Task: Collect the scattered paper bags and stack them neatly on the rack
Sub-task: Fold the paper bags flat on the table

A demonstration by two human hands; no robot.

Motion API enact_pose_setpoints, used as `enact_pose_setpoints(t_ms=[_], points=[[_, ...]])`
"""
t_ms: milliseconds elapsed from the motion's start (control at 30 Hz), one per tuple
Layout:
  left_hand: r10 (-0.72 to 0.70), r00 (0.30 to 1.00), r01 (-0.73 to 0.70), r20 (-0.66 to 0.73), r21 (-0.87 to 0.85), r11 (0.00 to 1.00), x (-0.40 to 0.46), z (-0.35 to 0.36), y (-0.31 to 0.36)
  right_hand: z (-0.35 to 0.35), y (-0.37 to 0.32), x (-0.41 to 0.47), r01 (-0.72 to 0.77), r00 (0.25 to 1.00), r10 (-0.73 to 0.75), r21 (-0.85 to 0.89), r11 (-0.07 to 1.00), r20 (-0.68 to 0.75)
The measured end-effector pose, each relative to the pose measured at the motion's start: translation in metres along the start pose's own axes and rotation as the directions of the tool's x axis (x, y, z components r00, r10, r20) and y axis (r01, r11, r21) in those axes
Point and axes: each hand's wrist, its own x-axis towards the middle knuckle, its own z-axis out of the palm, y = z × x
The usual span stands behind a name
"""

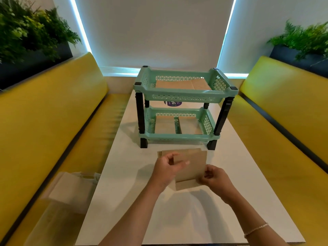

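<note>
Both hands are holding a brown paper bag [192, 167] above the near-centre part of the white counter [248, 192]. The left hand [167, 168] is gripping the bag's left edge, its fingers [182, 163] curled and clamped on the paper. The right hand [213, 176] is pinching the bag's lower right edge, its fingers curled onto it. The bag is tilting slightly, its near corner hanging just above the counter.

Another flat paper bag [164, 153] is lying on the counter just beyond the held one, partly hidden behind it; only its far left part is showing.

A two-tier green rack [181, 98] with black posts is standing farther along the counter, near the centre. More paper bags [182, 85] are lying flat in the upper tier. Two paper bags [165, 124] are lying side by side in the lower tier.

Yellow benches [53, 121] are running along the left and right of the counter. A blurred pale object [71, 189] is resting on the left bench, near the counter edge. Green plants [30, 32] are sitting behind both benches. A bracelet [255, 229] is circling the right wrist.
</note>
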Motion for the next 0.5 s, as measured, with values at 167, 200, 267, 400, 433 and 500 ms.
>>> enact_pose_setpoints(t_ms=[167, 200, 267, 400, 433, 500], points=[[-0.137, 0.985, 0.095, 0.109, 0.321, 0.942, -0.007, 0.016, -0.038, 0.020, 0.007, -0.001, -0.010, 0.999, 0.013, 0.102, 0.995, -0.030], [-0.156, 0.983, 0.108, 0.098, 0.378, 0.919, -0.008, 0.017, -0.044, 0.020, 0.006, -0.001, -0.006, 1.000, 0.010, 0.132, 0.991, -0.029], [-0.141, 0.988, 0.093, 0.068, 0.468, 0.879, -0.009, 0.015, -0.049, 0.019, 0.000, -0.002, -0.002, 1.000, 0.004, 0.187, 0.982, -0.013], [-0.064, 0.994, 0.009, 0.086, 0.522, 0.853, -0.006, 0.002, -0.042, 0.004, -0.015, -0.003, 0.045, 0.999, -0.033, 0.345, 0.937, -0.041], [-0.058, 0.995, 0.006, 0.085, 0.514, 0.858, -0.005, -0.002, -0.036, -0.002, -0.016, -0.003, 0.059, 0.998, -0.039, 0.396, 0.916, -0.057], [-0.049, 0.997, 0.014, 0.065, 0.466, 0.885, -0.002, -0.012, -0.027, -0.014, -0.012, 0.000, 0.059, 0.996, -0.022, 0.466, 0.883, -0.085]])
